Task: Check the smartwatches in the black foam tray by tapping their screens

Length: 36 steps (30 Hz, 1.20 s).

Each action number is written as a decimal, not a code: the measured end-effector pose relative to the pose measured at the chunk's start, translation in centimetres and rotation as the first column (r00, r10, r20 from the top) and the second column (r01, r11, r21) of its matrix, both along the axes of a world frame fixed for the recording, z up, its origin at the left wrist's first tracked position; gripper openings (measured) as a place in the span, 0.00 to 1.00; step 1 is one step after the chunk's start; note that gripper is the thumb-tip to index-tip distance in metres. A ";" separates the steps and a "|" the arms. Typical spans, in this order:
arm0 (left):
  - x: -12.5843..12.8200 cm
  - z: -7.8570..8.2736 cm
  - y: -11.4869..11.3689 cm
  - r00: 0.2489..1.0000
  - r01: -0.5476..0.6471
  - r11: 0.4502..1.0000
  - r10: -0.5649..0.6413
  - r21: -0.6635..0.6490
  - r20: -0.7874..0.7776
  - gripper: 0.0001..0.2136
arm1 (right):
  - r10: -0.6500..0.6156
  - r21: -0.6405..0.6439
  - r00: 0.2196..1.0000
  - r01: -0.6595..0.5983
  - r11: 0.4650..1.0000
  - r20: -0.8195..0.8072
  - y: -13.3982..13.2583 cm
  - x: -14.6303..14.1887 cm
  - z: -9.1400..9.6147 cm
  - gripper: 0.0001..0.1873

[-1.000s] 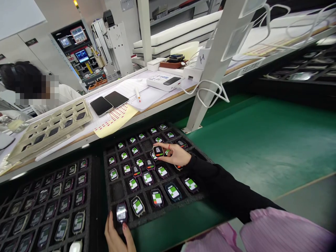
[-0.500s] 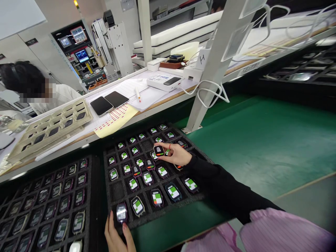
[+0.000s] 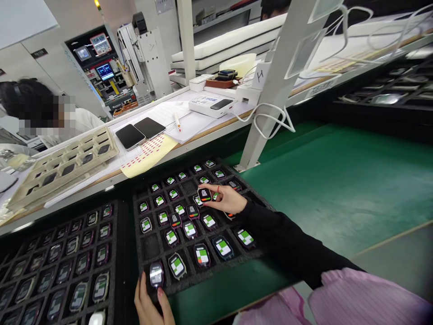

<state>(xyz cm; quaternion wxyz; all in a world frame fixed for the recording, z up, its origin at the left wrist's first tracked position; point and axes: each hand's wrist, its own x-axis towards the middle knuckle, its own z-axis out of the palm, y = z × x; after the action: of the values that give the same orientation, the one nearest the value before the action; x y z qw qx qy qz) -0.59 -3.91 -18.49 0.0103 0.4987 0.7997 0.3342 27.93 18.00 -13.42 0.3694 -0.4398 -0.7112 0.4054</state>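
A black foam tray (image 3: pixel 151 247) lies on the green belt, its pockets filled with several small watch bodies showing green and white screens. My right hand (image 3: pixel 227 199) reaches over the tray's far part and pinches one watch body with a red-striped screen (image 3: pixel 204 194) just above its pocket. My left hand (image 3: pixel 150 304) rests at the tray's near edge, thumb and finger touching a watch body with a pale screen (image 3: pixel 156 274) in the front left pocket.
A second black tray (image 3: pixel 64 264) of watch bodies lies to the left. Behind runs a shelf with a beige tray (image 3: pixel 61 164), two phones (image 3: pixel 139 132), a yellow label sheet (image 3: pixel 150 155) and a white device (image 3: pixel 212 105). A white post (image 3: pixel 270 99) stands on the belt. Another person sits at far left.
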 end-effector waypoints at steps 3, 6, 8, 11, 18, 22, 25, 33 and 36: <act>-0.1 -0.1 0.0 1.000 0.004 1.000 -0.004 0.010 -0.001 0.25 | -0.002 0.001 1.000 0.002 1.000 0.001 0.1 0.0 -0.2 0.33; -0.1 0.0 0.0 1.000 -0.003 1.000 0.003 0.002 0.006 0.25 | 0.000 0.000 1.000 0.000 1.000 0.004 0.2 0.0 -0.3 0.33; 0.0 0.0 0.0 1.000 -0.003 1.000 0.003 0.007 0.005 0.25 | 0.006 -0.006 1.000 -0.006 1.000 0.004 0.2 0.0 -0.4 0.33; 0.0 0.0 0.0 1.000 0.004 1.000 -0.004 0.020 -0.004 0.25 | 0.008 -0.016 1.000 -0.008 1.000 0.005 0.2 0.0 -0.4 0.34; 0.2 0.1 0.0 1.000 -0.006 1.000 0.007 0.022 -0.005 0.25 | 0.008 -0.010 1.000 -0.008 1.000 0.000 0.1 0.0 -0.1 0.33; 0.2 0.1 0.1 1.000 -0.021 1.000 0.021 0.017 -0.004 0.24 | 0.014 -0.015 1.000 -0.014 1.000 0.005 0.0 0.0 0.2 0.32; 0.2 0.1 0.0 1.000 -0.026 1.000 0.026 0.013 0.001 0.24 | 0.012 -0.019 1.000 -0.011 1.000 0.024 0.0 0.0 0.2 0.32; 0.3 0.3 0.0 0.999 -0.033 0.999 0.033 -0.021 0.008 0.25 | 0.012 -0.015 1.000 -0.012 1.000 0.020 0.1 0.0 0.1 0.33; 0.2 0.3 0.1 1.000 -0.023 1.000 0.023 -0.016 0.001 0.25 | 0.017 -0.014 1.000 -0.017 1.000 0.017 -0.1 0.0 0.3 0.33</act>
<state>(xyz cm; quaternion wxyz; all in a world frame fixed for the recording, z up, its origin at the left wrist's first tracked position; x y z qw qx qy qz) -0.37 -3.84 -18.22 0.0111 0.4891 0.8080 0.3282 27.92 17.90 -13.10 0.3566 -0.4401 -0.7152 0.4095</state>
